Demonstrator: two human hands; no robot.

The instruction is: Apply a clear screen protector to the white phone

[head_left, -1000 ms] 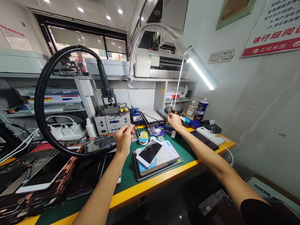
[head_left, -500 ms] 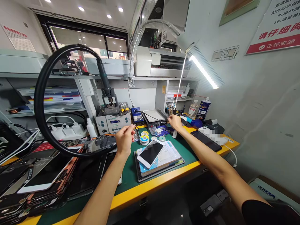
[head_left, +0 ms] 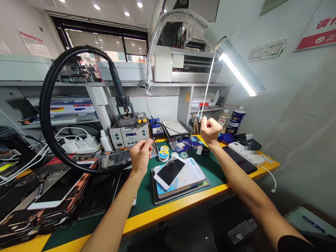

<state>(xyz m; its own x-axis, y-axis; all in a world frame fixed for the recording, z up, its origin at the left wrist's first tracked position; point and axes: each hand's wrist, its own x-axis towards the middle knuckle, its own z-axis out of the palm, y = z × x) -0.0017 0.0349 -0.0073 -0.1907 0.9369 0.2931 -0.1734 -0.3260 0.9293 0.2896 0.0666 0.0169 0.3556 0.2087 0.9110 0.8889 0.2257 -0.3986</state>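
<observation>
The phone's screen (head_left: 170,172) looks like glossy glass, the mat (head_left: 144,197) smooth and matt, the hose (head_left: 45,108) like smooth rubber.

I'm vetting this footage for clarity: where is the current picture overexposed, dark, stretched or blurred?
Head view: lamp tube blown out to white; space under the bench very dark; right forearm seemingly stretched, as by a wide lens; part of the white device pixelated; left hand and right hand reasonably sharp.
</observation>
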